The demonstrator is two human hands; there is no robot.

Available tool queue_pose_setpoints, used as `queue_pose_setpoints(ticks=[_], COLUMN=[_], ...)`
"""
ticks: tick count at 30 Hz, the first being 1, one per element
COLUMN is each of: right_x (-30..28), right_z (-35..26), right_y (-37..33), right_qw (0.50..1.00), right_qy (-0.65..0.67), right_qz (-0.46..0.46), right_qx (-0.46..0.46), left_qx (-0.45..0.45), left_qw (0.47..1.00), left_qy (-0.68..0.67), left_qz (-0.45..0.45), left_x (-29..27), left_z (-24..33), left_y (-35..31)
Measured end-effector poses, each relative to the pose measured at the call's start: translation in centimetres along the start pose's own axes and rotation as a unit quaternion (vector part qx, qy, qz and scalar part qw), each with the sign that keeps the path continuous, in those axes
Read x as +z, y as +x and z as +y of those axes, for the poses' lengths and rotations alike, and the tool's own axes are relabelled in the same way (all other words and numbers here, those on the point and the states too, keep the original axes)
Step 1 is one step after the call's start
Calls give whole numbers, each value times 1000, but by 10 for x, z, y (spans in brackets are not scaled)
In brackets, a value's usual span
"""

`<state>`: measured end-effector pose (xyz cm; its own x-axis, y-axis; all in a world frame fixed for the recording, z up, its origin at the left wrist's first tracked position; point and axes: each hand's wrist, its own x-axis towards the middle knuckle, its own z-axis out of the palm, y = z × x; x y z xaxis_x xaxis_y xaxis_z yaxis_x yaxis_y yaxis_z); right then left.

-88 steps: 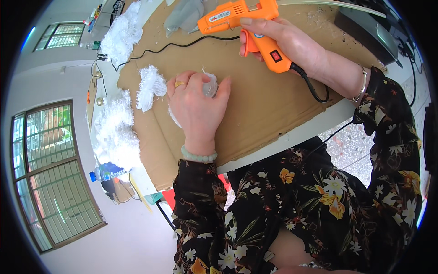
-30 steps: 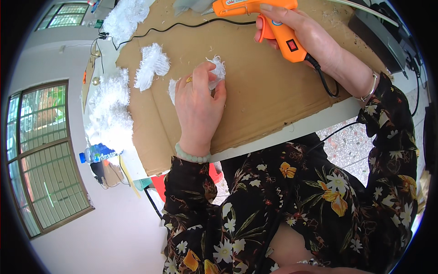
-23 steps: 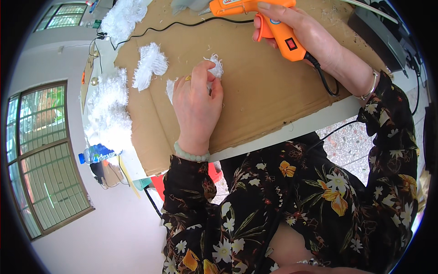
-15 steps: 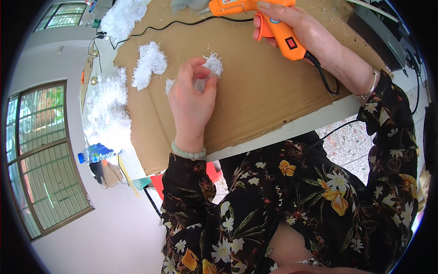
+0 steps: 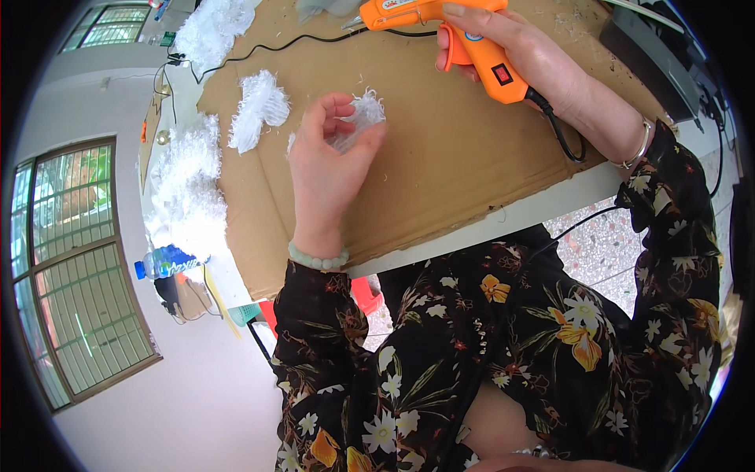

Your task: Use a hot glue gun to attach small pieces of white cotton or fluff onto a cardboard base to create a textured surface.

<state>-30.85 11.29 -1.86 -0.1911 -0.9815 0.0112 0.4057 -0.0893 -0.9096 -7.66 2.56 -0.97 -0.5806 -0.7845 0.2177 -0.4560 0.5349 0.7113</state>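
An orange glue gun is gripped in my right hand at the top, its metal nozzle pointing left and a black cord running from its handle. My left hand, fingers curled and thumb spread away from them, hovers over or touches a white frayed fabric piece lying on the cardboard. Part of that piece is hidden behind the hand. Another white fringed piece lies on the cardboard to the left.
White fluffy material is heaped along the table's left edge, with more at the far left. A bottle with a blue label lies nearby. The black cord crosses the far cardboard. A dark grey box stands at the right.
The thumb of my left hand has spread away from its fingers, and the wrist has shifted slightly left. My right hand and the glue gun have stayed in place.
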Motion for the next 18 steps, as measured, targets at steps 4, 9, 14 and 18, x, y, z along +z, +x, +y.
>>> queue_pose_setpoints(ticks=[4, 9, 14, 18], right_x=[2, -3, -12, -4], right_z=[-3, 6, 8, 4], right_y=[-1, 1, 0, 2], right_qw=[1000, 1000, 1000, 999], right_qy=[-17, 21, -1, 6], right_qz=[1, -16, -20, -40], right_qx=[11, -7, -4, -16], left_qx=[79, 128, 152, 119], left_qw=[981, 970, 974, 979], left_qy=[173, 202, 162, 159], left_qz=[28, 44, 42, 36], left_x=[9, 11, 21, 6], left_z=[5, -1, -2, 3], left_y=[-3, -3, 3, 0])
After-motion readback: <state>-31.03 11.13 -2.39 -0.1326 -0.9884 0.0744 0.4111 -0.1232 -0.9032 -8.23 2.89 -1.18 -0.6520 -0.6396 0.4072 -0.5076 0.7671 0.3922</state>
